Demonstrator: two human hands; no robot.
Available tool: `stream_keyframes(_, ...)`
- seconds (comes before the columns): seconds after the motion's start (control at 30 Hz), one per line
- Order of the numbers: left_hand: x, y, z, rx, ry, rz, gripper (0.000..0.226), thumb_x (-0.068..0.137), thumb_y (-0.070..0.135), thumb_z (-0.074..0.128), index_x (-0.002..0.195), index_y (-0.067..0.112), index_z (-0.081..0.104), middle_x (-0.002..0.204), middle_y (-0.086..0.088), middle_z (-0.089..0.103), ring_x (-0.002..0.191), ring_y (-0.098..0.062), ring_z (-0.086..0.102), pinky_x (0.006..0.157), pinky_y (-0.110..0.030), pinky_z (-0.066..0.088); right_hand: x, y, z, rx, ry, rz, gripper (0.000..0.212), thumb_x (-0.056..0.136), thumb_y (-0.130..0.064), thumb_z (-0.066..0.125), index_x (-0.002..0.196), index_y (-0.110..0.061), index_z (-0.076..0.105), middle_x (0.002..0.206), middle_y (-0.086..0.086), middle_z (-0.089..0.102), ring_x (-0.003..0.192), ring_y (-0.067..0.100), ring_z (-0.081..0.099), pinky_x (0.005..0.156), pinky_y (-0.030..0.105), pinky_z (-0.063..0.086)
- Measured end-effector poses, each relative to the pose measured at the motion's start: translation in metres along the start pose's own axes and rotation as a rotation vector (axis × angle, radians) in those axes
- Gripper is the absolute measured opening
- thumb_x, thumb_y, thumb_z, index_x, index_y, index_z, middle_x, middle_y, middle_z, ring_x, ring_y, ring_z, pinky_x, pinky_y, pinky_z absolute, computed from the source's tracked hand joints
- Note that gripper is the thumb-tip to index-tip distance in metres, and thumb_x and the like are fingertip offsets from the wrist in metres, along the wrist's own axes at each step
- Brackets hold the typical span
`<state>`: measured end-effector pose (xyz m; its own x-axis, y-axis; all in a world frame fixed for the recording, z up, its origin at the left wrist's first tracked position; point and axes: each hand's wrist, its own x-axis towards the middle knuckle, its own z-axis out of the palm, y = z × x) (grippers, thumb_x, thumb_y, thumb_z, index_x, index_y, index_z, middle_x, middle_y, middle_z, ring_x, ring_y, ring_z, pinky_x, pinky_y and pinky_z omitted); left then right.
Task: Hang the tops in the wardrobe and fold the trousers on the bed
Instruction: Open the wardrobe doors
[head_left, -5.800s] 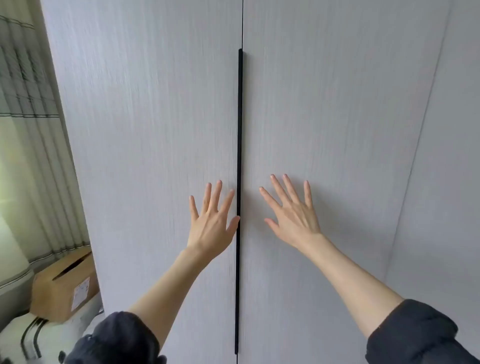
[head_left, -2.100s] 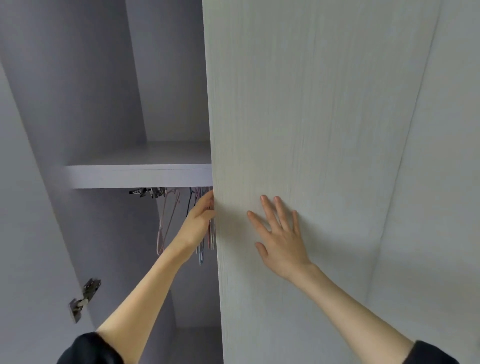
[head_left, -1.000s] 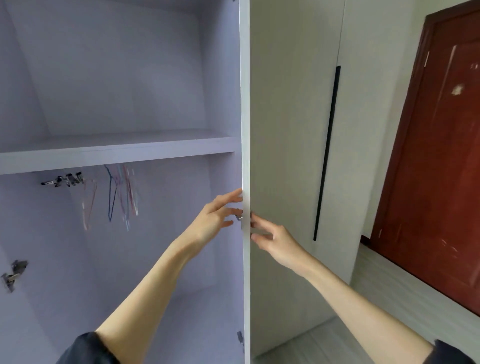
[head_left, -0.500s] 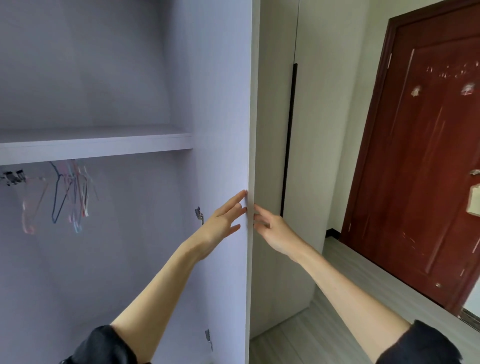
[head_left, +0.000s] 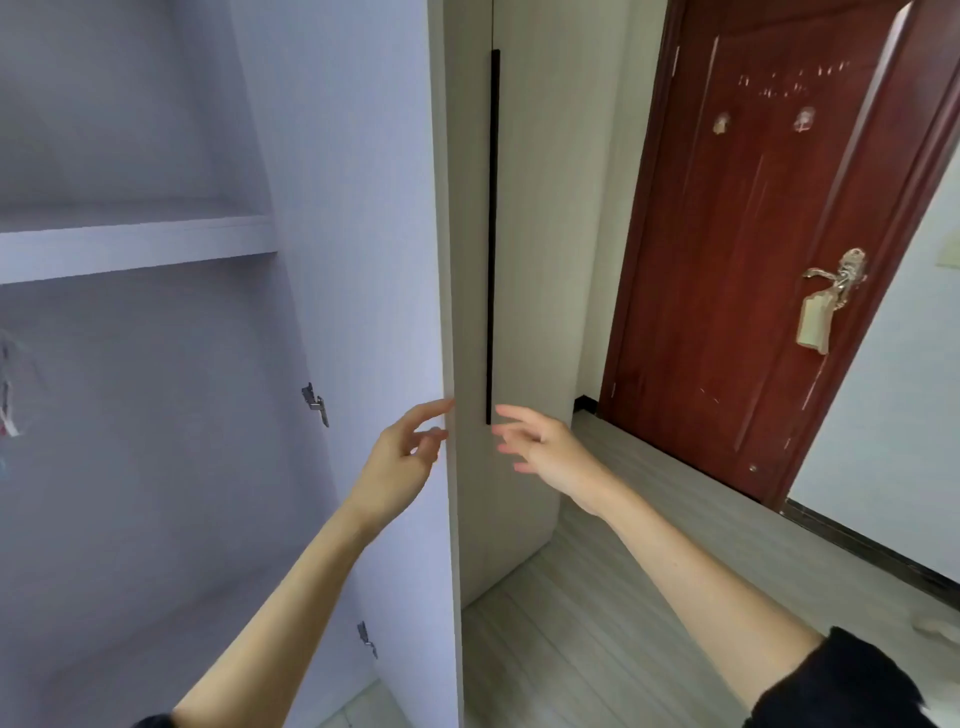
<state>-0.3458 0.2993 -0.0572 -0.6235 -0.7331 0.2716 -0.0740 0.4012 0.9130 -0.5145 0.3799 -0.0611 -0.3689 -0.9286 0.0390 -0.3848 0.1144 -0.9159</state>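
The left hand (head_left: 402, 457) reaches up toward 1 o'clock, its fingers loosely spread and holding nothing, the forefinger tip touching the edge of the open wardrobe door (head_left: 363, 218). The right hand (head_left: 545, 447) reaches toward 11 o'clock, relaxed and released, just beside that edge but apart from it. No readable writing is seen. The wardrobe (head_left: 156, 441) stands open at 9 o'clock with a shelf (head_left: 135, 249) and hinges (head_left: 315, 402). A red room door (head_left: 753, 260) with a brass handle (head_left: 836, 275) is at 2 o'clock.
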Motion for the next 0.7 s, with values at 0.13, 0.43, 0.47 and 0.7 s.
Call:
stream_keyframes(0.13, -0.016, -0.02, 0.033, -0.059, -0.02, 0.033, 0.022, 0.097, 0.013, 0.045, 0.1, 0.03, 0.06, 0.1, 0.004, 0.065, 0.098, -0.016, 0.062, 0.093, -0.037, 0.049, -0.037, 0.035, -0.008, 0.008, 0.15, 0.152, 0.038, 0.1, -0.013, 0.04, 0.138, -0.017, 0.042, 0.124, 0.003, 0.059, 0.104, 0.018, 0.062, 0.094, 0.04, 0.048)
stream_keyframes(0.43, -0.052, -0.03, 0.136, -0.055, -0.749, 0.214, 0.024, 0.096, 0.003, 0.046, 0.117, 0.009, 0.054, 0.112, -0.003, 0.06, 0.101, -0.019, 0.057, 0.093, -0.031, 0.044, -0.192, 0.081, 0.016, 0.105, 0.679, 0.508, 0.034, 0.098, -0.004, 0.04, 0.131, -0.006, 0.049, 0.123, 0.018, 0.06, 0.094, 0.023, 0.06, 0.064, 0.009, 0.044)
stream_keyframes(0.47, -0.059, -0.032, 0.142, -0.052, -0.797, 0.22, 0.024, 0.095, 0.003, 0.047, 0.117, 0.009, 0.055, 0.112, -0.003, 0.059, 0.102, -0.019, 0.056, 0.092, -0.032, 0.044, -0.207, 0.083, 0.021, 0.12, 0.718, 0.531, 0.033, 0.099, -0.006, 0.04, 0.13, -0.007, 0.05, 0.122, 0.016, 0.061, 0.093, 0.021, 0.06, 0.067, 0.011, 0.044)
stream_keyframes(0.7, -0.173, -0.02, 0.203, -0.071, -1.295, 0.301, 0.026, 0.098, 0.016, 0.046, 0.099, 0.042, 0.053, 0.108, 0.01, 0.063, 0.108, -0.017, 0.059, 0.095, -0.035, 0.046, -0.379, 0.077, 0.081, 0.221, 1.139, 0.729, 0.031, 0.099, -0.01, 0.043, 0.128, -0.005, 0.052, 0.118, 0.017, 0.062, 0.079, 0.008, 0.057, 0.056, 0.005, 0.042)
